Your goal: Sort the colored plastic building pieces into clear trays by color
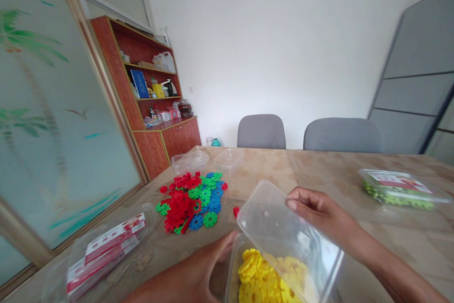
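My right hand grips the far edge of a clear plastic lid, which is tilted up over a clear container full of yellow flower-shaped pieces. My left hand holds the container's near left side, thumb against its wall. Just left of it on the table lies a loose pile of red, green and blue flower-shaped pieces. One stray red piece rests beside the lid.
Two empty clear tubs stand behind the pile. A closed tub of green pieces sits at the right, a clear tub with red-and-white packets at the near left. Two grey chairs face the marbled table.
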`<state>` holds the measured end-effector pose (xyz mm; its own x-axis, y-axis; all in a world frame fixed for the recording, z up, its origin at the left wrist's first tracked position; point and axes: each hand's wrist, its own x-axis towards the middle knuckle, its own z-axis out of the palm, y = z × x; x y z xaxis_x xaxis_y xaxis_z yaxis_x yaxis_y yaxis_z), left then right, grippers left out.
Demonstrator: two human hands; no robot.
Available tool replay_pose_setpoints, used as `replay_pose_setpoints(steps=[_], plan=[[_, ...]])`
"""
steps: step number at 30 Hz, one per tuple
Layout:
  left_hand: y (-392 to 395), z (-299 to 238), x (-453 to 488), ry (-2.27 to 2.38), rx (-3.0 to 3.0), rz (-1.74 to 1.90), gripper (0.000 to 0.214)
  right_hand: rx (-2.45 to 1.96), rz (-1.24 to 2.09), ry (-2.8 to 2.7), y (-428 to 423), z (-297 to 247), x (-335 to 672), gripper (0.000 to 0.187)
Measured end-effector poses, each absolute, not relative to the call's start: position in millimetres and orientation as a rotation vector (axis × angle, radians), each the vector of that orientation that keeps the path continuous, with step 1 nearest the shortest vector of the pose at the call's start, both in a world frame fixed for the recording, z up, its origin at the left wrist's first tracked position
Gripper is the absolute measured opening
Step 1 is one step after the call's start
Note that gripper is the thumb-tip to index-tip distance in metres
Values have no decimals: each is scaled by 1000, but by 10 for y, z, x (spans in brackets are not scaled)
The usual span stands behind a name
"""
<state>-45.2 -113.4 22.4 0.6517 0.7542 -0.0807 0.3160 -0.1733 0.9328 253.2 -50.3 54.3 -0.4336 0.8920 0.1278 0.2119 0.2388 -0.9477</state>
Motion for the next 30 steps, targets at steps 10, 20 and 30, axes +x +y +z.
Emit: replay_pose_setpoints(steps=[10,20,30], plan=[[-1200,380,-386,978,1417,902,50,-995,1430,-1898,-755,501,2136,53],[-1171,871,-1685,1666,1274,1383,55,-1104,1256,-1804,-649,550,2269,55],[-1590,295,-3288,2199,1042,1343,42,-1071,1317,-1887,-625,517,2281,48]])
